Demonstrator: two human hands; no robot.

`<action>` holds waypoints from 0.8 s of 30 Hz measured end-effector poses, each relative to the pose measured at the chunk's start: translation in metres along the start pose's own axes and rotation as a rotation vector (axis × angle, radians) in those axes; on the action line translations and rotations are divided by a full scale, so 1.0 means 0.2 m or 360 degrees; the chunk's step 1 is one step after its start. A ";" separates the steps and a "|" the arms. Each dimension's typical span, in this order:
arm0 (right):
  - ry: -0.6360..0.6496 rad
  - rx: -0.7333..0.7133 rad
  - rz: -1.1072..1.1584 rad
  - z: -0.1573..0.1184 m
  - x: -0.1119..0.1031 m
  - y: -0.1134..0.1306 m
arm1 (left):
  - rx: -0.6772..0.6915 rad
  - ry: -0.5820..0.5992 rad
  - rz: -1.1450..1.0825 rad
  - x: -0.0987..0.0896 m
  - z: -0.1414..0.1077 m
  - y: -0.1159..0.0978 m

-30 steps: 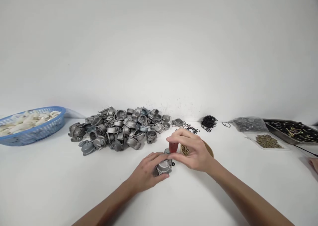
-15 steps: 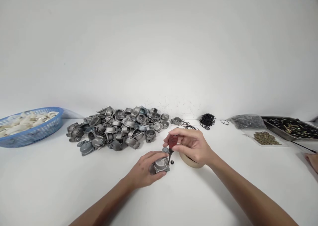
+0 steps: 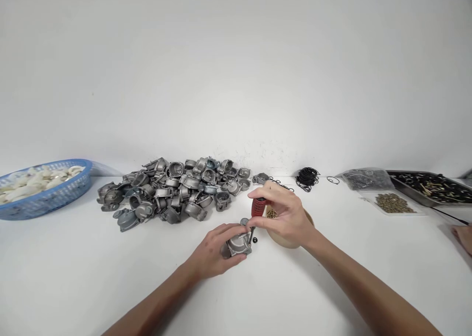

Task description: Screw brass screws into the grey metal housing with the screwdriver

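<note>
Grey metal housing sits on the white table, front centre, just ahead of me. My left hand grips it from the left side, fingers wrapped around the body. My right hand is closed on a red-handled screwdriver, held upright with the tip down at the housing's right edge. Can't tell if the tip is seated in a screw. Small black ring lies on the table just right of the housing.

Under my right hand: shallow tan bowl with brass screws in it. Behind, a pile of the same grey housings. Right of the pile, loose black O-rings. Far right: bag of brass parts and a metal tray of dark parts. Far left: blue basket with white pieces. Another person's hand shows at the right edge.
</note>
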State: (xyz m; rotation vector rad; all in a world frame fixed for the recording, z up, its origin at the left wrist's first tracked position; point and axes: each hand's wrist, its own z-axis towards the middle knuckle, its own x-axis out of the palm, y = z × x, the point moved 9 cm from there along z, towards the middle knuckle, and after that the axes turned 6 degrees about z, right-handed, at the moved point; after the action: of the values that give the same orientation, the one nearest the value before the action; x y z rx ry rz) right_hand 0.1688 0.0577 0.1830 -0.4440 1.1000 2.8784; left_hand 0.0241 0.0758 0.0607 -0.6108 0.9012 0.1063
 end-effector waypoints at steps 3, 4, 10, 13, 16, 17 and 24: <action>0.0232 0.0003 0.0183 0.00 0.06 0.03 | -0.0027 0.0026 -0.0010 0.00 0.00 0.01; 0.0314 0.0000 0.0271 0.00 0.08 0.04 | -0.0041 0.0037 -0.0007 0.01 0.00 0.01; 0.0105 -0.0049 0.0121 0.00 0.05 0.01 | -0.0060 0.0023 0.0070 0.01 -0.02 0.02; 0.0113 -0.0094 0.0051 0.00 0.05 0.03 | -0.0057 -0.0009 0.0100 0.01 -0.02 0.03; 0.0352 0.0006 0.0349 -0.01 0.11 0.03 | -0.0052 -0.0015 0.0088 0.01 -0.02 0.03; 0.0394 0.0044 0.0415 -0.02 0.12 0.03 | -0.0053 -0.0011 0.0083 0.01 -0.02 0.03; 0.0215 -0.0128 0.0099 0.00 0.07 0.06 | -0.0069 0.0036 0.0045 0.01 -0.01 0.02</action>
State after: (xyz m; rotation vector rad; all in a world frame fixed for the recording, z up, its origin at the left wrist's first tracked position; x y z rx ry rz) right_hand 0.1547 0.0480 0.1872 -0.6274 1.0357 2.9943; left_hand 0.0225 0.0772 0.0568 -0.6411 0.9316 0.1447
